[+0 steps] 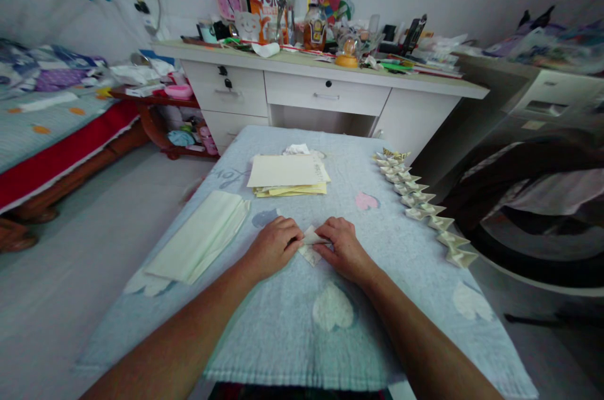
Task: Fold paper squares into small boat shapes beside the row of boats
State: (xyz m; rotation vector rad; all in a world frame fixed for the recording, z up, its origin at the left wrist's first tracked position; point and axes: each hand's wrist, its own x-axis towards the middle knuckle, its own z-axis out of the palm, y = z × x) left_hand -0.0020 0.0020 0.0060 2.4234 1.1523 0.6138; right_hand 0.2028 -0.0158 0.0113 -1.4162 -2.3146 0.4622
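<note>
A small folded piece of pale paper (310,253) lies on the cloth-covered table between my two hands. My left hand (277,244) pinches its left corner, fingers curled together. On the other side, my right hand (343,248) grips the right edge between thumb and fingers. Just beyond them sits a stack of cream and yellow paper sheets (285,172). To the left lies a pile of long pale green paper (198,236). Along the right edge runs a row of several folded paper shapes (419,204), pointed like little boats.
A blue cloth with heart prints (264,337) covers the table. Crumpled white paper (297,149) lies behind the stack. A cluttered white desk (325,88) stands beyond, a bed (56,129) to the left, and a grey washing machine (542,111) to the right.
</note>
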